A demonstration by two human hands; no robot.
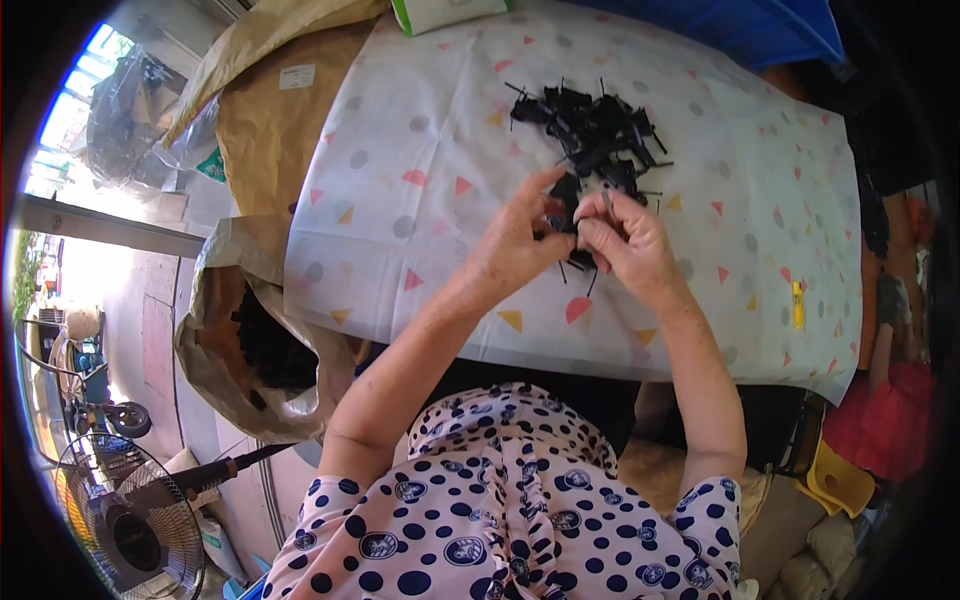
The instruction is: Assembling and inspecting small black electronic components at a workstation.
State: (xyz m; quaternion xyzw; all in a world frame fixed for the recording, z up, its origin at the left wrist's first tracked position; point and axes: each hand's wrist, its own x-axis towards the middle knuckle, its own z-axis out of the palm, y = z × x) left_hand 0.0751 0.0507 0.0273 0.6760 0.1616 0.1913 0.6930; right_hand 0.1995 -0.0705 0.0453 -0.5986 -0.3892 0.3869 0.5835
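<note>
Your left hand (512, 238), fingers clamped on black part (566, 200), likely steadying it; right hand (636, 242) fingers: can't tell; pile (596, 128) handy, 12 o'clock.

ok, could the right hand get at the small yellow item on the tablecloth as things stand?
Probably yes: nothing visible on the tablecloth stands between the right hand and the small yellow item. The hand looks busy at the black parts, though.
</note>
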